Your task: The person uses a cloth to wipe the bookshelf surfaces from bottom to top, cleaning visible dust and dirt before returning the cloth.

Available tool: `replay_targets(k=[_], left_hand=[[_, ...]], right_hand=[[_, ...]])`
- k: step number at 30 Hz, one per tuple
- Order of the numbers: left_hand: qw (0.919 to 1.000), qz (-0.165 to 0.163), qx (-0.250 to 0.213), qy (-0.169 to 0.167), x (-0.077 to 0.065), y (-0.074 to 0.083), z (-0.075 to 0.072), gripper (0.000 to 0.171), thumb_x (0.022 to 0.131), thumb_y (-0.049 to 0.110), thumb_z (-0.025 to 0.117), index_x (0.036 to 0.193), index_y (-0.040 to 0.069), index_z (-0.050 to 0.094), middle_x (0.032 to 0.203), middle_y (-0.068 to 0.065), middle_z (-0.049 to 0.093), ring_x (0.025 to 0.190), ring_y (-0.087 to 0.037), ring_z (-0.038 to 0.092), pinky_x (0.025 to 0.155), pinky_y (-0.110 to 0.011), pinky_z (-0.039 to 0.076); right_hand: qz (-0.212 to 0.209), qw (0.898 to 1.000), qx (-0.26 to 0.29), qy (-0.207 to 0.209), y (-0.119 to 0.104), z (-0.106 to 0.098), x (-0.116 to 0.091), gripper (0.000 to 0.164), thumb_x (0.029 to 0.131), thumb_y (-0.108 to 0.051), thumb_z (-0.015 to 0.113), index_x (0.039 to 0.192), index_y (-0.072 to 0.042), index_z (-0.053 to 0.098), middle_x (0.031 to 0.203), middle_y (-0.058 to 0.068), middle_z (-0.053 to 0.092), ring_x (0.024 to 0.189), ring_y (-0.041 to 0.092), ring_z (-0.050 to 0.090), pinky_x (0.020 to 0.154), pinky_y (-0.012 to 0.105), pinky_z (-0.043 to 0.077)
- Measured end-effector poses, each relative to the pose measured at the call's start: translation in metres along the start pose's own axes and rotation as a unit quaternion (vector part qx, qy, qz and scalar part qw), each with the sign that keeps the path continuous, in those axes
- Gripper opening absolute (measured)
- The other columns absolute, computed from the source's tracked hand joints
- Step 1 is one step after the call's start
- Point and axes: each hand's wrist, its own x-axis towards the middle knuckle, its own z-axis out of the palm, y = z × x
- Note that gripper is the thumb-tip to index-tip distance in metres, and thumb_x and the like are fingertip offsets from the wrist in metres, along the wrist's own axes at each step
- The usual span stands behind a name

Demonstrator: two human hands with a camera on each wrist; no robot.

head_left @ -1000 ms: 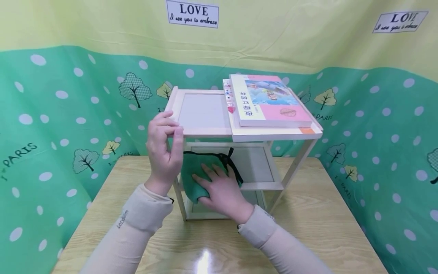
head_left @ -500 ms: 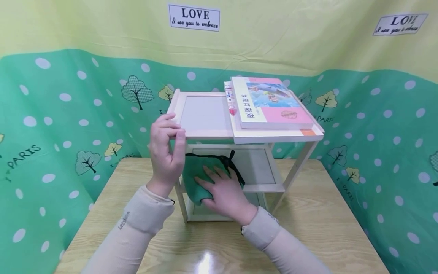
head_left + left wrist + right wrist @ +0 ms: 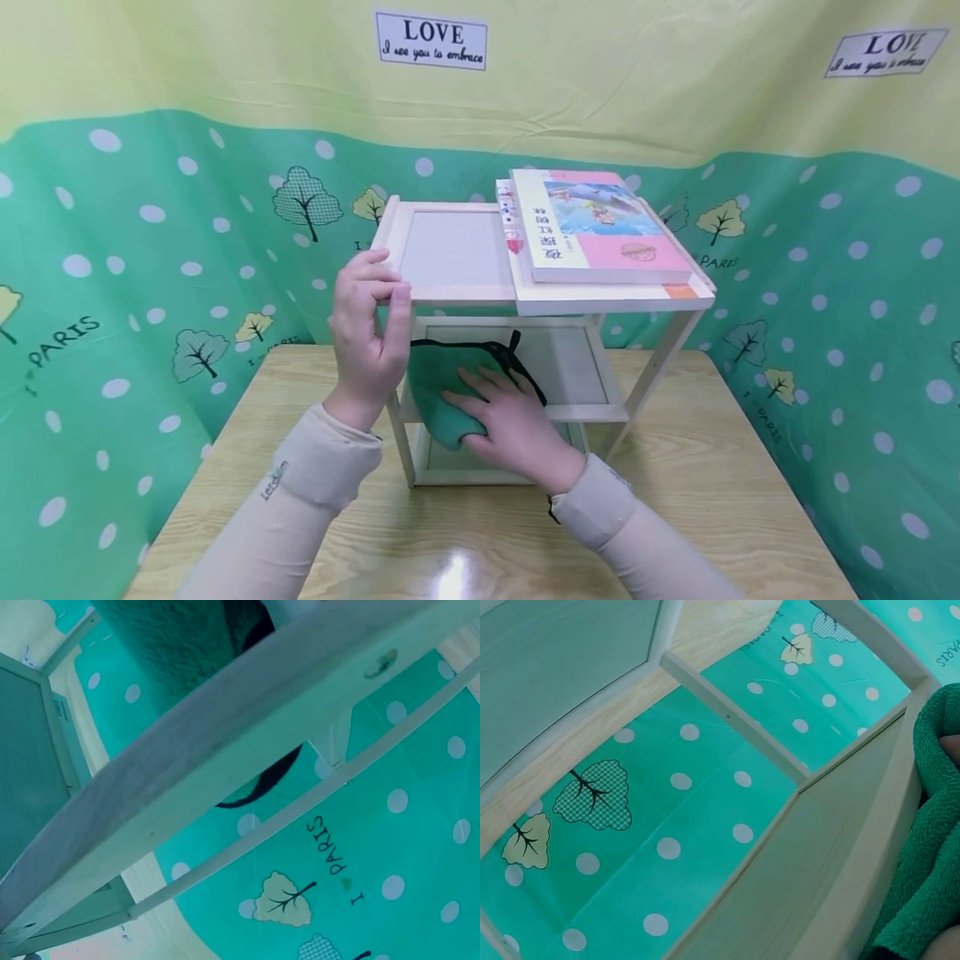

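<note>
The person's left hand [image 3: 369, 333] gripped the near left corner of the small wooden shelf [image 3: 457, 293], thumb and fingers curled round the top tier's edge, just as it had a second before. Their right hand [image 3: 513, 421] lay flat, fingers straight, pressing a green cloth [image 3: 442, 390] onto the middle tier. Over that second the right hand and the cloth had slid a little to the right along that tier, the cloth's near edge hanging over the front rail, so the wiping seemed to be working across the left part of the board while its right part lay bare. Two books [image 3: 592, 229] were stacked on the right side of the top tier, untouched, and the shelf stood on a wooden table [image 3: 712, 475].
</note>
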Motion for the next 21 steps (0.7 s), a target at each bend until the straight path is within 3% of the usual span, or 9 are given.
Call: replay_targets(k=[12, 21], left_hand=[[1.0, 0.0, 0.004, -0.008, -0.001, 0.0, 0.0, 0.023, 0.094, 0.014, 0.05, 0.082, -0.005, 0.053, 0.092, -0.024, 0.059, 0.113, -0.04, 0.059, 0.111, -0.048, 0.045], [0.9999, -0.001, 0.005, -0.01, -0.001, 0.0, -0.001, 0.019, 0.092, 0.011, 0.051, 0.082, -0.006, 0.053, 0.092, -0.024, 0.059, 0.114, -0.04, 0.059, 0.111, -0.048, 0.044]], right_hand=[[0.025, 0.999, 0.03, -0.009, 0.013, -0.007, -0.016, 0.051, 0.084, -0.022, 0.058, 0.134, -0.027, 0.063, 0.147, 0.002, 0.054, 0.133, 0.03, 0.054, 0.112, 0.055, 0.043], [0.046, 0.998, 0.034, 0.013, 0.029, -0.015, -0.034, 0.051, 0.081, -0.016, 0.06, 0.131, -0.025, 0.066, 0.143, 0.003, 0.058, 0.129, 0.031, 0.058, 0.106, 0.056, 0.047]])
